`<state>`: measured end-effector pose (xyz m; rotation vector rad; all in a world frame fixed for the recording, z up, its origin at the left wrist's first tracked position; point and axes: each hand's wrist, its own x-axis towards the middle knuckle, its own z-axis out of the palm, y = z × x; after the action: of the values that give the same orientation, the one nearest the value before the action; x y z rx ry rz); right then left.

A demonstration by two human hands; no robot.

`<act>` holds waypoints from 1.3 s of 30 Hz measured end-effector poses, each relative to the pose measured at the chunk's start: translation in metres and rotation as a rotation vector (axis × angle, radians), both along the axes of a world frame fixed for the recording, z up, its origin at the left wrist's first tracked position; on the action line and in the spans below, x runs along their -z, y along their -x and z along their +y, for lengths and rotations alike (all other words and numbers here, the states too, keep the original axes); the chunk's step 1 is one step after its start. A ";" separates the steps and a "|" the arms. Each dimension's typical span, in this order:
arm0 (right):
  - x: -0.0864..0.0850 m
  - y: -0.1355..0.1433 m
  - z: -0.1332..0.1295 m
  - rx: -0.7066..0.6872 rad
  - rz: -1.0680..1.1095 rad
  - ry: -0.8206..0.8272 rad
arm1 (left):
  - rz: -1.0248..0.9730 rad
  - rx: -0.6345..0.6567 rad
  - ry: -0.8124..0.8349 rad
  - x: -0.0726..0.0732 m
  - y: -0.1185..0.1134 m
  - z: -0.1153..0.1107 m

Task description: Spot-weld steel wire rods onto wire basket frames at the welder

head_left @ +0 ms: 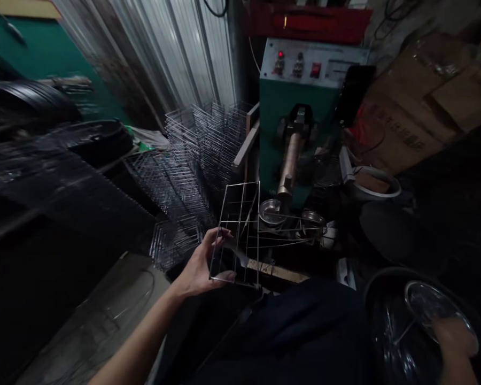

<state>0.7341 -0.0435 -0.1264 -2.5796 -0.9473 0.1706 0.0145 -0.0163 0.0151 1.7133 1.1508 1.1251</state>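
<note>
My left hand (208, 264) is closed on the left edge of a wire rack (240, 220), thumb at its lower corner and fingers higher up. The rack is a bent grid of thin metal wire, upright in front of my lap, with more wires reaching right. At the lower right, my right hand (455, 337) is blurred at the rim of a round wire ring (441, 299), over a dark round tub (371, 291). Its fingers are smeared, so its grip cannot be made out.
Stacks of wire racks (200, 144) stand behind and left of my left hand. A green machine (272, 128) with a copper-coloured arm (292, 160) and small metal cups (271, 211) is ahead. Cardboard boxes (417, 117) lean at the right; black wire coils (32, 104) lie far left.
</note>
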 end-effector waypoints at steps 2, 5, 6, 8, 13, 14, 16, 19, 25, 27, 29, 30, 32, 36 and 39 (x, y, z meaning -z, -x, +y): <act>-0.020 0.024 0.005 0.091 -0.034 -0.056 | -0.091 -0.014 -0.018 -0.003 0.002 -0.004; -0.064 0.110 0.010 -0.250 0.148 -0.308 | -0.245 -0.044 -0.040 -0.005 0.000 -0.006; -0.078 0.149 0.010 -0.382 0.262 -0.365 | -0.297 -0.050 -0.055 -0.006 -0.002 -0.005; -0.101 0.231 0.012 -0.700 0.390 -0.366 | -0.379 -0.053 -0.081 -0.007 -0.008 -0.002; -0.113 0.375 0.041 -1.288 0.118 -0.580 | -0.426 -0.073 -0.126 -0.015 -0.015 0.006; -0.109 0.388 0.051 -1.323 0.042 -0.569 | -0.421 -0.078 -0.130 -0.017 -0.016 0.007; -0.100 0.401 0.068 -1.355 -0.087 -0.520 | -0.405 -0.084 -0.130 -0.021 -0.015 0.008; -0.088 0.409 0.082 -1.377 -0.184 -0.470 | -0.419 -0.095 -0.143 -0.024 -0.015 0.012; -0.087 0.416 0.092 -1.369 -0.208 -0.495 | -0.508 -0.125 -0.197 -0.026 -0.019 0.029; -0.090 0.416 0.097 -1.368 -0.204 -0.508 | -0.508 -0.113 -0.206 -0.031 -0.021 0.033; -0.092 0.416 0.102 -1.366 -0.185 -0.519 | -0.511 -0.106 -0.204 -0.036 -0.021 0.037; -0.094 0.415 0.105 -1.363 -0.173 -0.520 | -0.513 -0.109 -0.205 -0.039 -0.022 0.038; -0.095 0.415 0.109 -1.355 -0.158 -0.525 | -0.526 -0.124 -0.215 -0.043 -0.021 0.041; -0.099 0.415 0.116 -1.349 -0.164 -0.548 | -0.576 -0.134 -0.235 -0.044 -0.019 0.048; -0.101 0.417 0.120 -1.353 -0.164 -0.541 | -0.599 -0.131 -0.254 -0.042 -0.016 0.052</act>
<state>0.3174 0.0767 -0.0255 -1.1415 -2.2426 0.0323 0.0309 0.0362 0.0576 1.3373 0.7691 1.7744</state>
